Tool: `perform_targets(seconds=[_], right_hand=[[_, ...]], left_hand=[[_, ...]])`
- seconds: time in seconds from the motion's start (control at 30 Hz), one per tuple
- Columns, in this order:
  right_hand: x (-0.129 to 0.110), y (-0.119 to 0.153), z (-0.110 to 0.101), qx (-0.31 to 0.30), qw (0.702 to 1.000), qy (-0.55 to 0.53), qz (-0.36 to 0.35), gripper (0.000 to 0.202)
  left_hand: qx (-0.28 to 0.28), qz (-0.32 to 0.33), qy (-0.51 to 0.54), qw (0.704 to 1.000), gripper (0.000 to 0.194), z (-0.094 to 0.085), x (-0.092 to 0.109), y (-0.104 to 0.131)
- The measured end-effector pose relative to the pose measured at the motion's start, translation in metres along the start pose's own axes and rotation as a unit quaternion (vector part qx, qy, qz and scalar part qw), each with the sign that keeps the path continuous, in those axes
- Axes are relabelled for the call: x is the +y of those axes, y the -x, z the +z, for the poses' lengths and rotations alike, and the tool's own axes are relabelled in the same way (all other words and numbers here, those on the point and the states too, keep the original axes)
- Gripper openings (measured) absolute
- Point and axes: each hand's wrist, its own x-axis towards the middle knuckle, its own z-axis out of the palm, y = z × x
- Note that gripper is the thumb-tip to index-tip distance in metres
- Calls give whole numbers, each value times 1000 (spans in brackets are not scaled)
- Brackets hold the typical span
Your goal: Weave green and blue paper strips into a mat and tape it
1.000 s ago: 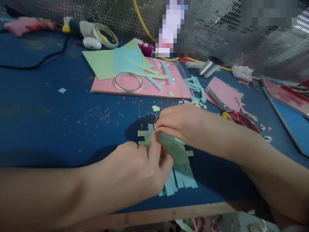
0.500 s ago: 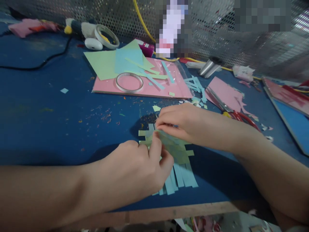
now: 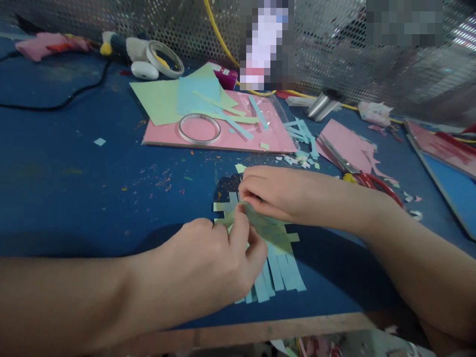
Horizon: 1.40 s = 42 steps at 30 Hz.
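A sheet of crossed green and blue paper strips lies on the blue table, its blue ends fanning toward the front edge. Over its left part is my left hand, closed, with thumb and index finger at the upper part of the strips. My right hand reaches in from the right, fingers pinched together at the top of the weave, close to the left fingertips. Both hands cover much of the sheet, and what the right fingertips pinch is hidden.
Pink sheets with green and blue paper and a tape ring lie behind the hands. Red-handled scissors rest at right by pink paper. A metal cylinder and tape roll are farther back.
My right hand has moved slightly down toward the weave, its fingers still pinched. My left hand has hardly moved.
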Motion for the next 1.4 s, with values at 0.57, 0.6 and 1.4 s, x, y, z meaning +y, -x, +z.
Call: perform_targets(seconds=[0.57,0.6,1.4], right_hand=[[44,32,-6,124,966,143,175,33],[42,34,-5,140,963,155,167,40],[-10,25,44,280,902,-324,51,60]], left_hand=[[20,1,3,1000,28,3,1,0],[20,3,0,1000,28,3,1,0],[-4,-2,-9,1000,28,-2,0,0]])
